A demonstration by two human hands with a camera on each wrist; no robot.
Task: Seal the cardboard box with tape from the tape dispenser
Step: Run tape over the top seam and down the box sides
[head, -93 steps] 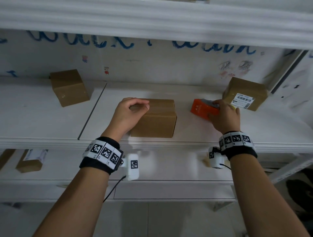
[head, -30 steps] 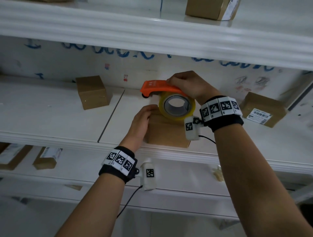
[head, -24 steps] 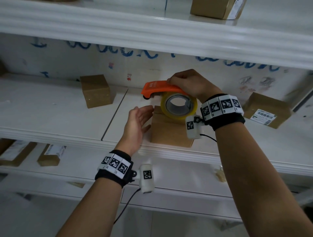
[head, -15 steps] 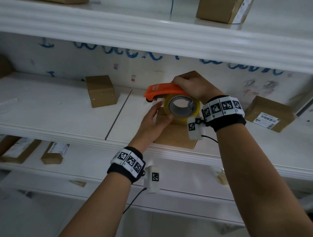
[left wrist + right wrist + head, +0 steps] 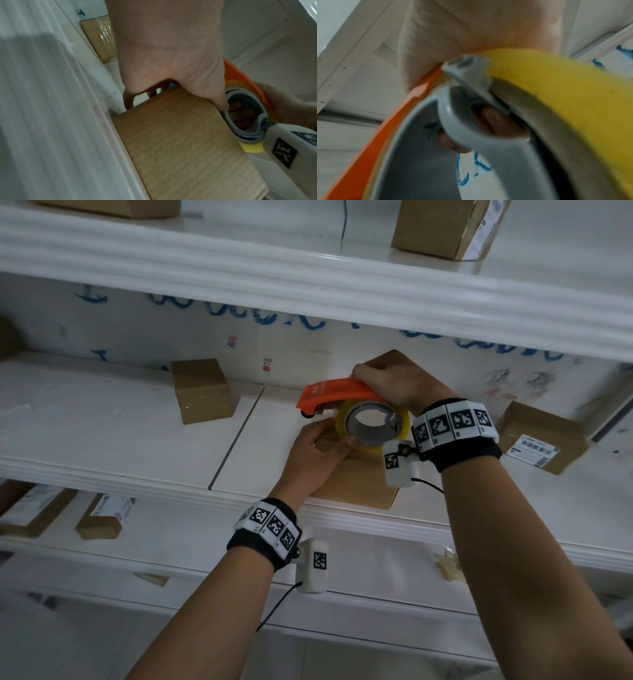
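Note:
A plain cardboard box [image 5: 356,486] stands at the shelf's front edge, seen close in the left wrist view as cardboard box [image 5: 180,142]. My left hand [image 5: 320,445] lies over its top. Its fingers curl down behind the far edge and the thumb [image 5: 221,104] touches the tape roll. My right hand [image 5: 394,381] grips the orange tape dispenser [image 5: 335,397] just above the box, with the yellow tape roll [image 5: 373,424] facing me. In the right wrist view my fingers [image 5: 488,121] wrap the grey handle inside the roll [image 5: 556,94]. The box's top seam is hidden.
A small box [image 5: 202,390] sits further left on the same shelf [image 5: 137,470], and a labelled box [image 5: 541,436] to the right. The upper shelf lip [image 5: 308,289] hangs close overhead with another box [image 5: 442,227] on it. More boxes [image 5: 102,515] lie on the lower shelf.
The right hand brought the dispenser from the right of the shelf to above the box. The left hand left the box's side, opened, then settled on the box top under the roll.

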